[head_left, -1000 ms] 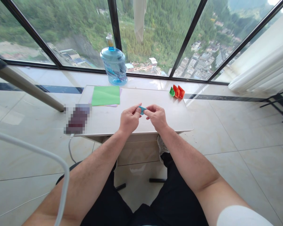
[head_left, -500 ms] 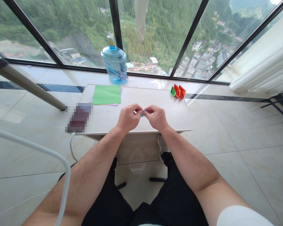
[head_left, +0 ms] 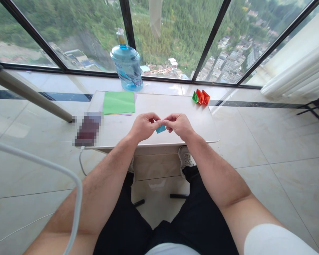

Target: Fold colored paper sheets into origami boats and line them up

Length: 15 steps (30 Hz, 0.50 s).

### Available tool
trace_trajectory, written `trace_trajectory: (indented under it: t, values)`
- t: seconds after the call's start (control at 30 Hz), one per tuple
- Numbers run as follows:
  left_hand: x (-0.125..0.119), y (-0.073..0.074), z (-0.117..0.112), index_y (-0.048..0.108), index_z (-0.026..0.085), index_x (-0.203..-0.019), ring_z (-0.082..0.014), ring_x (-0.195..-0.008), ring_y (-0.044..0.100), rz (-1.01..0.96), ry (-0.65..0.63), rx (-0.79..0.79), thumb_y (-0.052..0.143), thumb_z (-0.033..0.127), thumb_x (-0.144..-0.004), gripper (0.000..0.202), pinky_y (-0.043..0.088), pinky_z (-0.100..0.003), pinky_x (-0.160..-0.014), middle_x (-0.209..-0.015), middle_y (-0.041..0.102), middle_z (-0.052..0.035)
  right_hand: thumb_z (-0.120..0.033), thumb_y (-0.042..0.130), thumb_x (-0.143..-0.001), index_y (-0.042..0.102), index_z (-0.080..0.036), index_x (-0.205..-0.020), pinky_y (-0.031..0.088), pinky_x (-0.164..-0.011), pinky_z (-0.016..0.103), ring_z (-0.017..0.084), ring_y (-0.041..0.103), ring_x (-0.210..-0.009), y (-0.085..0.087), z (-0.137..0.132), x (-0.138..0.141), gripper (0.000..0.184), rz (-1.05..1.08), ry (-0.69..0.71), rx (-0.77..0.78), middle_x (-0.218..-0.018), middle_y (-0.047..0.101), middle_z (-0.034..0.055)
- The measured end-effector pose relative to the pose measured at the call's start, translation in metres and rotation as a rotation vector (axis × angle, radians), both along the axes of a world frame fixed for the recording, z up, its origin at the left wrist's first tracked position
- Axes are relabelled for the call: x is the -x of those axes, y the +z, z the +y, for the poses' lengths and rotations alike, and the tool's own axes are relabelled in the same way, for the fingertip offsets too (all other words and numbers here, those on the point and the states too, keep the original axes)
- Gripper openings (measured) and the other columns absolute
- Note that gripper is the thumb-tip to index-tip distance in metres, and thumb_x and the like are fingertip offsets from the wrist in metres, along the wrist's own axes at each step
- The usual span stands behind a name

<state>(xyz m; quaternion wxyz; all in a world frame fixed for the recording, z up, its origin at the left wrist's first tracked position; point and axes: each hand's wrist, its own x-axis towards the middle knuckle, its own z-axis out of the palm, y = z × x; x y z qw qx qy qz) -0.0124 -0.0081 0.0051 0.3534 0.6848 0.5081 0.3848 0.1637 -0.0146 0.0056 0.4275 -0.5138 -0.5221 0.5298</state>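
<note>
A small folded piece of blue paper [head_left: 161,129] is held just above the white table [head_left: 117,132], near its front edge. My left hand [head_left: 146,125] pinches it from the left between thumb and fingers. On the other side, my right hand [head_left: 178,124] grips its upper right corner the same way. Both sets of fingertips nearly meet at the paper's top and hide that part. Folded paper pieces stand at the table's back right: a green one [head_left: 195,97] and two red-orange ones [head_left: 202,97] side by side.
Green paper sheets [head_left: 119,103] lie stacked at the back left. A blurred-out phone-like item [head_left: 88,129] with a cable rests at the left edge. Behind the table stands a blue water jug [head_left: 126,67] by the window. A white curved tube [head_left: 55,169] crosses the lower left.
More of the blue paper now shows below my fingertips, as a tilted flat shape. Both hands stay close together, and the whole view has shifted slightly.
</note>
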Motion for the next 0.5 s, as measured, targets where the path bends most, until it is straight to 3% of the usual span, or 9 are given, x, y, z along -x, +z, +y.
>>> trace_trajectory:
  t: [0.23, 0.5]
  values:
    - [-0.0037, 0.0043, -0.0047, 0.071, 0.018, -0.067, -0.0136, -0.057, 0.053, -0.046, 0.081, 0.065, 0.068, 0.03, -0.072, 0.014, 0.038, -0.026, -0.053, -0.061, 0.065, -0.0001, -0.04, 0.076, -0.074, 0.065, -0.019, -0.073, 0.043, -0.049, 0.025, 0.011, 0.052, -0.053, -0.0052, -0.0003, 0.0042, 0.023, -0.144, 0.018, -0.139, -0.058, 0.061, -0.0025]
    - [-0.006, 0.0068, -0.0039, 0.071, 0.017, -0.068, -0.0129, -0.059, 0.056, -0.191, 0.207, 0.128, 0.069, 0.03, -0.07, 0.013, 0.041, -0.024, -0.054, -0.062, 0.066, 0.0017, -0.036, 0.068, -0.079, 0.064, -0.02, -0.078, 0.044, -0.053, 0.024, 0.012, 0.053, -0.058, -0.006, -0.0037, 0.0065, 0.016, -0.15, -0.018, -0.228, -0.062, 0.06, -0.0035]
